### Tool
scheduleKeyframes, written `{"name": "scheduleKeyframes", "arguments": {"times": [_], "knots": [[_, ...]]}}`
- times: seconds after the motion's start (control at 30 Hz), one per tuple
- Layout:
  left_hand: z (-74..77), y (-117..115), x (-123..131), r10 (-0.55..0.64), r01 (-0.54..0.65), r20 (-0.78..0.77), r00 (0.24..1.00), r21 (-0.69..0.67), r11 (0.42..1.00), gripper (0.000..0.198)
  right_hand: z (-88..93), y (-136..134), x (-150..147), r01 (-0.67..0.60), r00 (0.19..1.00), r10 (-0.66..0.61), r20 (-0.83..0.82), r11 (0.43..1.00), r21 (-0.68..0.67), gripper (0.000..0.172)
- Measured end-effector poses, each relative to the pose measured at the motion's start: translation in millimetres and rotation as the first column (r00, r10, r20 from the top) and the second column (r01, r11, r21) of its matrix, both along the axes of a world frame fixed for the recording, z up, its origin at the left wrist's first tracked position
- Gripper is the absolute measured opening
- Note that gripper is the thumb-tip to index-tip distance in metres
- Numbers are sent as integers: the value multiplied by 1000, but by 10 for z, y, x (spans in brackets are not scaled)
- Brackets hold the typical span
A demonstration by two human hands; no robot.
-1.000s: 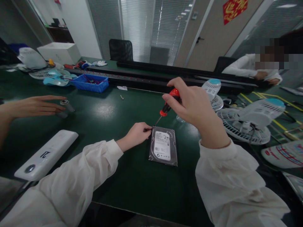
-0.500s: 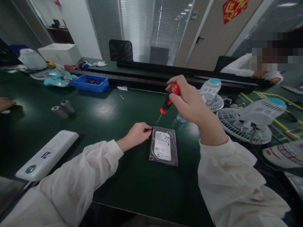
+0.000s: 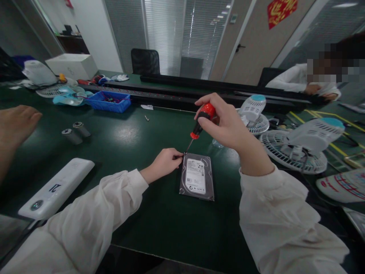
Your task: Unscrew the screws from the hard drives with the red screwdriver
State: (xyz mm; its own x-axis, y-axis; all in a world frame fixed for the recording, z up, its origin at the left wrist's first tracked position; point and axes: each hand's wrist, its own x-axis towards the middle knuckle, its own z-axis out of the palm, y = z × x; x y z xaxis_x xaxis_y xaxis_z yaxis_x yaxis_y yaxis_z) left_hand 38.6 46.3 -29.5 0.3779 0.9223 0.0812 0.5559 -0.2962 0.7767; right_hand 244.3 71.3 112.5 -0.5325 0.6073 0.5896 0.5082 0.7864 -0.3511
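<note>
A hard drive point(image 3: 195, 177) with a white label lies flat on the dark green table. At its upper left corner, my left hand point(image 3: 165, 163) is closed, thumb and fingertips gripping the edge. My right hand point(image 3: 222, 121) is wrapped round the handle of a red and black screwdriver point(image 3: 196, 127). The screwdriver slants down to the left, and its tip meets the drive's upper left corner, close to my left fingertips. Whether a screw sits under the tip is too small to tell.
A white device marked 21 point(image 3: 58, 188) and two metal cylinders point(image 3: 75, 134) are on the left. Another person's hand point(image 3: 17, 123) reaches in there. Behind stands a blue bin point(image 3: 110, 102); fan parts point(image 3: 296, 146) lie right. Another person point(image 3: 291, 80) sits across.
My right hand and the screwdriver handle have shifted slightly left and down, while the tip stays at the corner. The other person's hand at left has come further into view.
</note>
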Motion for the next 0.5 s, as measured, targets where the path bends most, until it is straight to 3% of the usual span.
{"name": "scheduleKeyframes", "arguments": {"times": [0.2, 0.4, 0.5], "knots": [[0, -4, -2, 4, -4, 14, 1000, -6, 1000, 27, 13, -29, -11, 130, 990, -132, 57, 991, 37, 38], [26, -10, 5, 11, -11, 1, 1000, -26, 1000, 27, -6, -1, 9, -52, 999, 51, -11, 998, -37, 31], [29, -9, 2, 4, -4, -15, 1000, -12, 1000, 26, -4, -4, -2, 0, 1000, 0, -22, 1000, -5, 26]]}}
